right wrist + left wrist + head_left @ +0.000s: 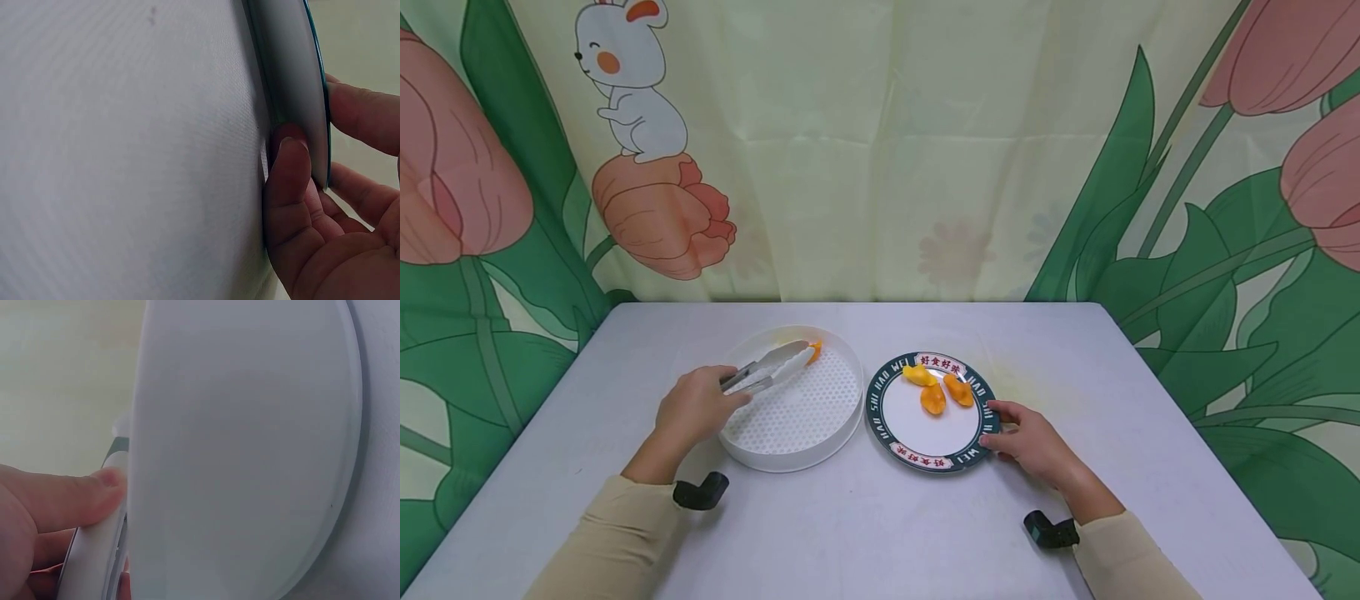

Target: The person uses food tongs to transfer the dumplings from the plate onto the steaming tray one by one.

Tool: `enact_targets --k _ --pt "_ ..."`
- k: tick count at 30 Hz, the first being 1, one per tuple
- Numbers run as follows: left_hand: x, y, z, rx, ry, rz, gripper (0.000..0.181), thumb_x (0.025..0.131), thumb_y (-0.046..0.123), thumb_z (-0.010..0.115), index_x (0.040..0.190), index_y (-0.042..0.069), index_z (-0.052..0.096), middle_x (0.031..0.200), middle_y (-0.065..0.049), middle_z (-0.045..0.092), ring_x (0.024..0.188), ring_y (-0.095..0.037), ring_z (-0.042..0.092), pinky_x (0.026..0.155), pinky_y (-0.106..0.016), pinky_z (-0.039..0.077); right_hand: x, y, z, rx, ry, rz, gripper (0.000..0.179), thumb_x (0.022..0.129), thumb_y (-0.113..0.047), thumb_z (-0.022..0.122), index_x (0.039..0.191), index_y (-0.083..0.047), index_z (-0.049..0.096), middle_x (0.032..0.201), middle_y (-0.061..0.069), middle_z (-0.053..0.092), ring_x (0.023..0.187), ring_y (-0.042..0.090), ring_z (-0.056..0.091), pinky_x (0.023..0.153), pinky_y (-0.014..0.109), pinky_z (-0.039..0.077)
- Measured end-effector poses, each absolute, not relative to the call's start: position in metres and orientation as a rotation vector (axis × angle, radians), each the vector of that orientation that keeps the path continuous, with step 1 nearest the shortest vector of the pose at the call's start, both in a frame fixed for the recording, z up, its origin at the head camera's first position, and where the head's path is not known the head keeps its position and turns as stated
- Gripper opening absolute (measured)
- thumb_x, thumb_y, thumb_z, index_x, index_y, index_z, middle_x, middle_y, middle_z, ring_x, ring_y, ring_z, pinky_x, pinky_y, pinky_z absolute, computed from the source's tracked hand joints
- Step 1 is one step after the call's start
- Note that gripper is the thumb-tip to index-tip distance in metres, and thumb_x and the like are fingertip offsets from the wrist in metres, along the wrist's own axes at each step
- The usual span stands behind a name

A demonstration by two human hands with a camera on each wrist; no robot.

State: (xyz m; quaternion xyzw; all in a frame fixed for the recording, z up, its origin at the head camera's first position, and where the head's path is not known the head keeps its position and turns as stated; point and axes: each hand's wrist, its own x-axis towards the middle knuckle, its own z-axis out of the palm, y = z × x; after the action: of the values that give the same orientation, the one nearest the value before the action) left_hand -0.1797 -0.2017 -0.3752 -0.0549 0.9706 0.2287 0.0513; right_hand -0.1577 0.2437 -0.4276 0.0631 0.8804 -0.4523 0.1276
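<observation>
My left hand [696, 407] grips a pair of metal kitchen tongs [778, 360], thumb pressed along the handle [94, 556] in the left wrist view. The tongs reach over a white round tray [790, 460] with a dimpled bottom, their tips at a small orange dumpling-shaped piece [816, 350] by its far wall. To the right lies a green-rimmed plate [917, 429], bearing a yellow piece [919, 375] and two orange pieces [933, 399] of similar shape. My right hand [1033, 442] holds the plate's right rim, thumb and fingers around its edge [319, 75] in the right wrist view.
Tray and plate stand side by side on a white-covered table [880, 533]. Behind the table hangs a curtain [880, 167] printed with tulips and a rabbit. A black wrist camera [702, 492] sits at the left sleeve, another camera [1049, 531] at the right.
</observation>
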Motion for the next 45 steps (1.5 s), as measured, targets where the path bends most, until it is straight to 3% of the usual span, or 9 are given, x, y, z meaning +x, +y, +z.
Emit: enact_targets --k 5,16,22,31,45 --pt "-0.178 -0.202 -0.373 -0.150 2.970 0.696 0.064 0.090 0.030 0.073 0.140 -0.004 0.052 0.133 -0.030 0.055 0.112 -0.043 0.056 0.080 -0.052 0.049 -0.157 0.244 -0.428 0.178 2.560 -1.320 0.069 0.088 -0.014 0.077 0.148 -0.001 0.043 0.141 0.025 0.048 0.096 0.026 0.056 0.081 0.033 0.056" --pt "-0.170 -0.189 -0.359 -0.083 3.009 0.722 0.069 0.087 0.031 0.077 0.142 -0.003 0.051 0.132 -0.027 0.056 0.112 -0.041 0.056 0.081 -0.053 0.050 -0.157 0.245 -0.428 0.170 2.554 -1.329 0.069 0.089 -0.016 0.077 0.148 -0.002 0.044 0.139 0.024 0.049 0.095 0.025 0.057 0.081 0.033 0.056" --pt "-0.164 -0.175 -0.352 0.023 3.044 0.740 0.068 0.084 0.027 0.081 0.140 -0.001 0.054 0.128 -0.024 0.058 0.107 -0.036 0.057 0.078 -0.049 0.051 -0.158 0.245 -0.429 0.168 2.555 -1.328 0.070 0.089 -0.016 0.077 0.148 -0.002 0.044 0.137 0.023 0.050 0.095 0.025 0.057 0.081 0.033 0.056" --pt "-0.154 -0.150 -0.356 0.226 3.087 0.693 0.070 0.080 0.028 0.085 0.138 0.001 0.057 0.129 -0.022 0.059 0.116 -0.039 0.057 0.084 -0.056 0.051 -0.158 0.244 -0.427 0.182 2.558 -1.317 0.070 0.089 -0.016 0.077 0.148 -0.002 0.044 0.138 0.024 0.049 0.096 0.026 0.057 0.082 0.033 0.056" --pt "-0.153 -0.104 -0.369 0.309 3.052 0.700 0.066 0.075 0.028 0.089 0.132 0.009 0.064 0.125 -0.010 0.064 0.109 -0.028 0.061 0.084 -0.048 0.053 -0.158 0.246 -0.429 0.147 2.569 -1.318 0.069 0.089 -0.016 0.076 0.148 -0.002 0.044 0.139 0.024 0.049 0.096 0.026 0.057 0.080 0.032 0.056"
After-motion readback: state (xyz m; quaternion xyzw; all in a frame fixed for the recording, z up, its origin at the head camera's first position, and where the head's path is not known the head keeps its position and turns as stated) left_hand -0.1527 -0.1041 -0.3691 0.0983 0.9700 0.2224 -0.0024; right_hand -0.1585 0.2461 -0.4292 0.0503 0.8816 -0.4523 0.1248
